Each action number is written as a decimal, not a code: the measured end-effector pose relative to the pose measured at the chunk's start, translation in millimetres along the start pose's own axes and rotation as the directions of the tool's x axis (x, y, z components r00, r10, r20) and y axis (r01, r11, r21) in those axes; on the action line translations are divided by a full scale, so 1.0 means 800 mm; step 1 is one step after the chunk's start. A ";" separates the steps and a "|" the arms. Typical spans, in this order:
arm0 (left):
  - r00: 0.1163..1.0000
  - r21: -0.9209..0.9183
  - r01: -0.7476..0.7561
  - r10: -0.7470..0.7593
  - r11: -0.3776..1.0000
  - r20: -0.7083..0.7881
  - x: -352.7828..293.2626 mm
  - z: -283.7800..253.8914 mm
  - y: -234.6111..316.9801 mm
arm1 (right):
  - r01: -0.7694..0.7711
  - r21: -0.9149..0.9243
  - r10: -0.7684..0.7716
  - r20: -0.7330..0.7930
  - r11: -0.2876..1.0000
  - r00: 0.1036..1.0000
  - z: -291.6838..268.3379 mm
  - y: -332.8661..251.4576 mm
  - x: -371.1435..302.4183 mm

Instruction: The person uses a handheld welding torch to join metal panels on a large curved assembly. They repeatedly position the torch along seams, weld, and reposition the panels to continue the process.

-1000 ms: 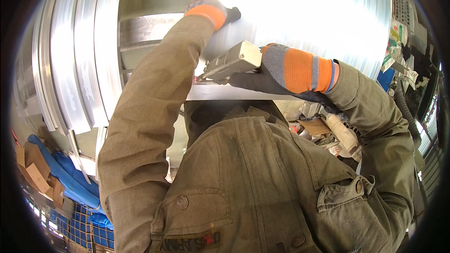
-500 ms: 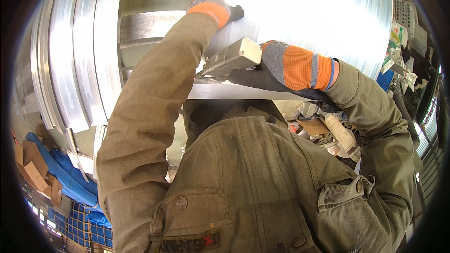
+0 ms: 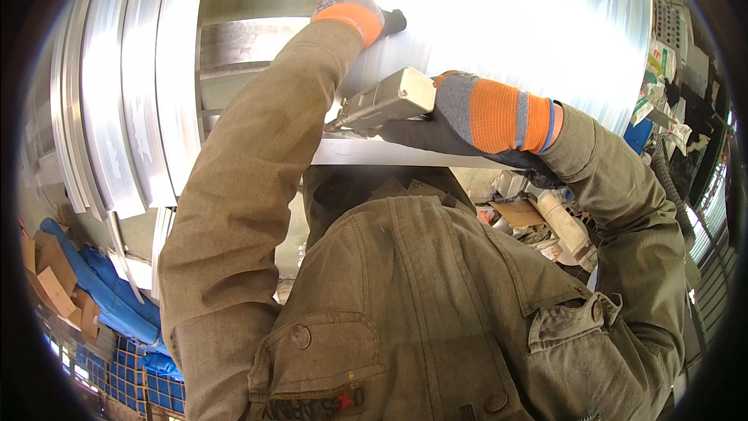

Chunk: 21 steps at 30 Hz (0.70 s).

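My right hand (image 3: 475,113), in an orange, grey and black work glove, is closed on a grey boxy metal tool (image 3: 387,101). The tool lies tilted at the near edge of a bright stack of ribbed metal profiles (image 3: 436,43), and its far-left tip is partly hidden by my left sleeve. My left hand (image 3: 351,12), gloved alike, rests at the left edge of the stack with thumb and fingers apart. Glare washes out much of the metal. A pale metal strip (image 3: 389,153) runs along the near side, below the tool.
More long metal profiles (image 3: 140,86) stand in a row at the left. Cardboard boxes (image 3: 58,281) and blue sheeting (image 3: 109,288) lie at lower left. Scraps and a pale roll (image 3: 562,224) lie below my right forearm. Assorted clutter (image 3: 670,109) lines the right side.
The tool's near end has dipped very slightly. Both hands stay in nearly the same places.
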State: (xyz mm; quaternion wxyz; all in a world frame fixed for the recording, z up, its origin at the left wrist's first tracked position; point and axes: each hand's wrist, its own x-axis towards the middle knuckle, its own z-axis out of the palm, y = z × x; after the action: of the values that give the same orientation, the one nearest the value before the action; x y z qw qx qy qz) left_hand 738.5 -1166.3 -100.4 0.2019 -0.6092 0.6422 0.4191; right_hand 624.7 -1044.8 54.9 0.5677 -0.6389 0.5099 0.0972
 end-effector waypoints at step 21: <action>0.998 -0.066 -0.046 0.048 0.997 0.039 0.003 -0.001 -0.008 | 0.095 0.011 -0.094 -0.028 0.995 0.995 0.013 0.024 0.001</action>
State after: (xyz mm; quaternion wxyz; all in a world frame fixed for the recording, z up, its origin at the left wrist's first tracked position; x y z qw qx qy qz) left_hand 744.6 -1168.0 -103.6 0.1848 -0.5916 0.6381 0.4568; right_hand 615.2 -1033.8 38.9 0.5687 -0.6600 0.4874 0.0586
